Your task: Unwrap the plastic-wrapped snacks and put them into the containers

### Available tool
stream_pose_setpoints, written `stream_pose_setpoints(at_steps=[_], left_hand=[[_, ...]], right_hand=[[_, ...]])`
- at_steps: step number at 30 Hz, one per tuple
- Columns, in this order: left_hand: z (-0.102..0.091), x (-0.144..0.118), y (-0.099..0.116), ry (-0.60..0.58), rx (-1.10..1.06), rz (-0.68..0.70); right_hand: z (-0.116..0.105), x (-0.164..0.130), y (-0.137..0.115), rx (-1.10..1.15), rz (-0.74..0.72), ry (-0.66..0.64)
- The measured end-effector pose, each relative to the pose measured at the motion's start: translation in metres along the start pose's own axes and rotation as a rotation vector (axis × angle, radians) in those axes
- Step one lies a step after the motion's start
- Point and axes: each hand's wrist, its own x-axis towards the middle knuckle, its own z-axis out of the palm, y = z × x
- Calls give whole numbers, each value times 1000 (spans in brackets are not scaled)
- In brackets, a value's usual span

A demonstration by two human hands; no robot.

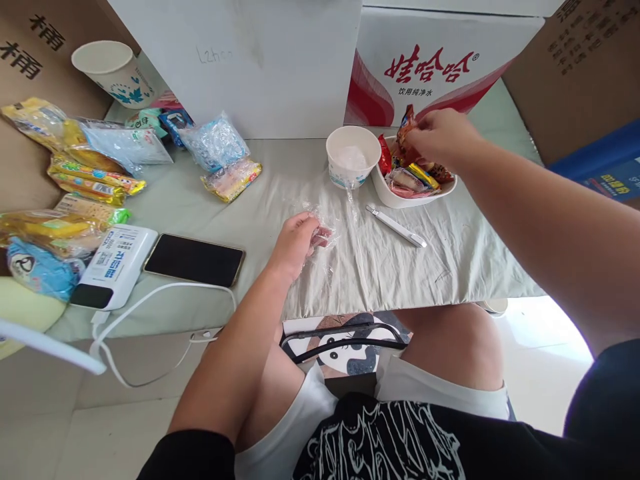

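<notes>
My right hand (443, 137) pinches a small red-brown snack packet (406, 128), held over the white container (400, 198). That container is filled with several wrapped snacks in red, yellow and clear wrappers. My left hand (294, 241) is closed on some crinkled clear plastic film (327, 230) low over the cloth. A white paper cup (353, 143) with clear plastic inside stands just left of the container, and a strip of film hangs over its front. In front of the container lies a white utility knife (397, 227).
Left on the cloth-covered table (270, 173) are several snack packs (95, 180), a phone (195, 259), a white power bank (115, 267) with a cable (165, 287), and another paper cup (113, 73). White boxes (260, 67) stand along the back.
</notes>
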Motion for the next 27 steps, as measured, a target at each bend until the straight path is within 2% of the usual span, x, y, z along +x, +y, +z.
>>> stream_pose_setpoints(at_steps=[2,4,7,13,18,22,24,27], left_hand=[[0,0,-1,-2,-1,7],[-1,0,-2,-4,5,24],[-3,0,-3,-3,0,40],[-2,-1,0,-9,-2,-8],[-1,-3,3,-11,8,-18],[-2,-2,3,-6,35,-1],[-3,-1,0,-8,95,54],[-5,-1,-5,-4,339,198]], right_hand=[[-3,1,-9,-180,21,-58],[-7,2,-17,-241,29,-87],[-9,4,-25,-234,39,-107],[-2,18,-19,-198,148,-295],[6,29,-9,-295,91,-179],[10,28,-14,-346,71,-221],[8,19,-23,-373,71,-157],[2,-5,-39,-363,24,8]])
